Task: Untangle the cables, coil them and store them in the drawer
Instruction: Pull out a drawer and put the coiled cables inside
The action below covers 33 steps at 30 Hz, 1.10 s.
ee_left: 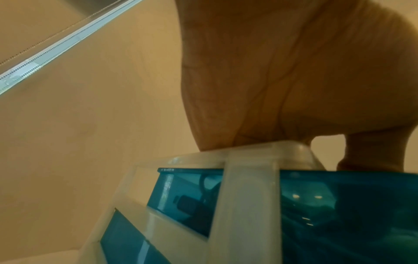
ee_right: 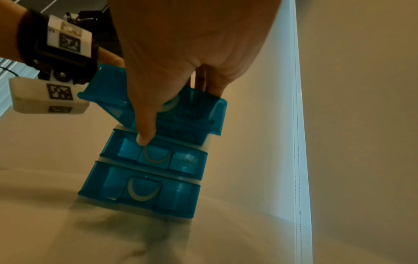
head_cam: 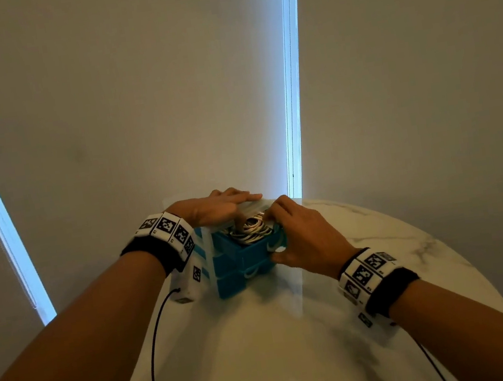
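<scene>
you are working at a small drawer unit (head_cam: 223,278) with a pale frame and three blue drawers, standing on the white marble table (head_cam: 379,237) near its far edge. the top drawer (head_cam: 245,249) is standing pulled out toward you, and the coiled cables (head_cam: 251,230), a pale bundle of loops, are lying inside it; the left wrist view is showing a dark plug and cord through the blue wall (ee_left: 187,201). your left hand (head_cam: 213,207) is lying flat on top of the unit with the fingers stretched out straight, the palm pressing on the pale top edge (ee_left: 248,148), while the thumb is reaching down into the drawer and touching the cables. your right hand (head_cam: 301,235) is gripping the front of the top drawer, with the fingers curling over its upper rim and the thumb (ee_right: 144,132) running down the front face, its tip touching the middle drawer (ee_right: 156,153) just above its pale curved handle. the bottom drawer (ee_right: 142,191) is sitting closed. both wrists are wearing black bands with black and white marker blocks (head_cam: 168,231), and thin black leads are trailing back toward you across the table
</scene>
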Available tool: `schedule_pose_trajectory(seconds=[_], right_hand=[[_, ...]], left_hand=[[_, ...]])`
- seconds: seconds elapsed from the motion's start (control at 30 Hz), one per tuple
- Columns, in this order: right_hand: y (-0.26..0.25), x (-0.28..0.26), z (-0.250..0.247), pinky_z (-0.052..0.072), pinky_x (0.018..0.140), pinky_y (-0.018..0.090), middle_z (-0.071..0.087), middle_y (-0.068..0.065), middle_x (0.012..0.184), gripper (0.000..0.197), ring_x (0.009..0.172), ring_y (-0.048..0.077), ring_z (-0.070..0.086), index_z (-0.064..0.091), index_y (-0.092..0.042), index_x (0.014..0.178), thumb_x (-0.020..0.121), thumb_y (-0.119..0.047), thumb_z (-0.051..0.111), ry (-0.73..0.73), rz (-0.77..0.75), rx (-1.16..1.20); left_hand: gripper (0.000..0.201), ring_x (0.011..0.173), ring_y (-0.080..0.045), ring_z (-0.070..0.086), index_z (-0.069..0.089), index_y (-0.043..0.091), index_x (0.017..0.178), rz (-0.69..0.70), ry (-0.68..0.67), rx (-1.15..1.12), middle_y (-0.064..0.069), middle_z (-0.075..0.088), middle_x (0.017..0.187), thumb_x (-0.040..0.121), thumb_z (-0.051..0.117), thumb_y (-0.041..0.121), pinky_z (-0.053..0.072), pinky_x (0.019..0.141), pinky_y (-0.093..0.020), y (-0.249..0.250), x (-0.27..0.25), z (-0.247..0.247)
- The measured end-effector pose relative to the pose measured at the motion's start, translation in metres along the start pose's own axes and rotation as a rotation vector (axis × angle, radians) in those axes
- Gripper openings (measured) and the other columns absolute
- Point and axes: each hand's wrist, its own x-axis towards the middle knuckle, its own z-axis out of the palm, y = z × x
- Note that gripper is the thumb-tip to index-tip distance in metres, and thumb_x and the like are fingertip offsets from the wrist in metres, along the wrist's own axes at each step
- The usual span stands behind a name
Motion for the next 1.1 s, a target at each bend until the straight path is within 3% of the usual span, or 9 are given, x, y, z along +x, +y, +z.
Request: schedule_pose_trajectory(seconds=[0.13,0.3,0.43,0.63,0.73,0.8,0.93,1.0,1.1], right_hand=[[0.012,-0.003,-0.014,0.044,0.078,0.007,0.052,-0.002,0.142,0.058,0.099,0.013,0.06,0.07,-0.015,0.131,0.087,-0.052,0.083,-0.065,-0.025,-0.033],[0.015,0.006,-0.01,0.052,0.083,0.023,0.066,0.001,0.127,0.056,0.096,0.017,0.064,0.078,-0.015,0.122,0.087,-0.058,0.079,-0.066,-0.075,-0.105],[0.007,0.006,0.009,0.059,0.08,0.033,0.069,0.005,0.122,0.053,0.1,0.023,0.066,0.078,-0.013,0.121,0.087,-0.052,0.082,0.022,-0.068,-0.162],[0.003,0.003,0.015,0.055,0.078,0.027,0.072,0.012,0.121,0.055,0.095,0.028,0.071,0.071,-0.009,0.123,0.08,-0.037,0.092,0.106,-0.026,-0.059],[0.004,0.006,0.019,0.061,0.076,0.039,0.073,0.007,0.113,0.048,0.094,0.027,0.069,0.077,-0.014,0.113,0.081,-0.047,0.09,0.148,-0.094,-0.216],[0.005,0.003,0.018,0.054,0.087,0.045,0.07,0.005,0.118,0.051,0.106,0.028,0.064,0.079,-0.022,0.116,0.081,-0.059,0.085,0.206,-0.074,-0.313],[0.022,-0.006,0.004,0.039,0.095,0.035,0.054,0.0,0.127,0.072,0.112,0.017,0.048,0.068,-0.032,0.134,0.076,-0.074,0.081,0.258,-0.023,-0.183],[0.032,-0.01,-0.003,0.04,0.093,0.03,0.052,-0.004,0.126,0.078,0.107,0.007,0.043,0.063,-0.032,0.136,0.076,-0.08,0.076,0.24,0.039,-0.115],[0.04,-0.013,-0.009,0.05,0.077,0.024,0.058,-0.015,0.101,0.056,0.079,0.004,0.052,0.067,-0.032,0.112,0.084,-0.08,0.07,0.19,0.127,-0.011]], left_hand=[[0.094,0.154,-0.04,0.014,0.026,0.039,0.165,0.036,0.014,-0.015,-0.006,0.017,0.173,0.074,0.046,0.049,0.014,0.124,-0.058,0.0,-0.001,0.001],[0.11,0.159,-0.036,0.008,0.014,0.043,0.168,0.059,0.024,0.037,0.001,0.01,0.176,0.072,0.052,0.083,0.011,0.126,-0.064,-0.001,0.0,0.005],[0.123,0.158,-0.034,0.012,0.009,0.048,0.166,0.088,0.021,0.105,0.005,0.01,0.175,0.064,0.062,0.09,0.018,0.126,-0.064,-0.006,0.0,0.007],[0.125,0.156,-0.033,0.015,0.009,0.047,0.166,0.083,0.044,0.141,0.005,0.012,0.174,0.062,0.067,0.087,0.022,0.125,-0.061,-0.009,0.006,0.006],[0.123,0.154,-0.032,0.018,0.012,0.048,0.165,0.085,0.052,0.116,0.006,0.016,0.172,0.061,0.069,0.085,0.024,0.124,-0.061,-0.011,0.008,0.006],[0.121,0.153,-0.032,0.019,0.015,0.048,0.164,0.095,0.051,0.102,0.006,0.018,0.17,0.062,0.07,0.082,0.026,0.124,-0.06,-0.01,0.008,0.006],[0.112,0.149,-0.028,0.023,0.019,0.05,0.163,0.106,0.064,0.082,0.007,0.024,0.166,0.067,0.071,0.077,0.031,0.12,-0.058,-0.013,0.009,0.004],[0.099,0.145,-0.026,0.027,0.025,0.051,0.161,0.124,0.079,0.065,0.008,0.028,0.16,0.074,0.069,0.067,0.035,0.118,-0.057,-0.017,0.01,0.001],[0.079,0.138,-0.024,0.036,0.035,0.051,0.158,0.182,0.091,0.014,0.007,0.034,0.158,0.088,0.072,0.043,0.041,0.114,-0.055,-0.023,0.015,-0.003]])
